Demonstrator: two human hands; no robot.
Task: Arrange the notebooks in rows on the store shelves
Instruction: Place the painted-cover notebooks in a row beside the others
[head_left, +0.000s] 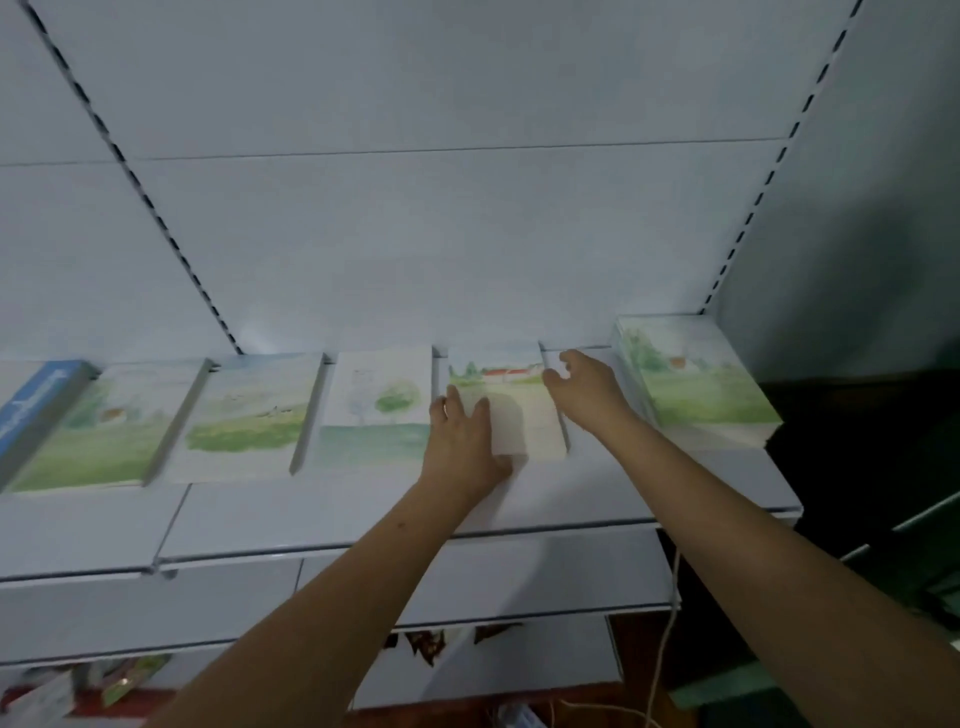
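Observation:
Several watercolour-cover notebooks lie in a row on the white shelf. My left hand lies flat on the lower left part of a notebook with a red-roofed house, fingers spread. My right hand curls loosely at that notebook's upper right edge; whether it grips the edge is unclear. To the left lie a tree notebook, a green-field notebook and another green notebook. A stack of notebooks sits at the shelf's right end.
A blue book lies at the far left. The white back panel with slotted uprights rises behind. Lower white shelves sit below, and a pale cord hangs at the right. Small items lie on the red floor.

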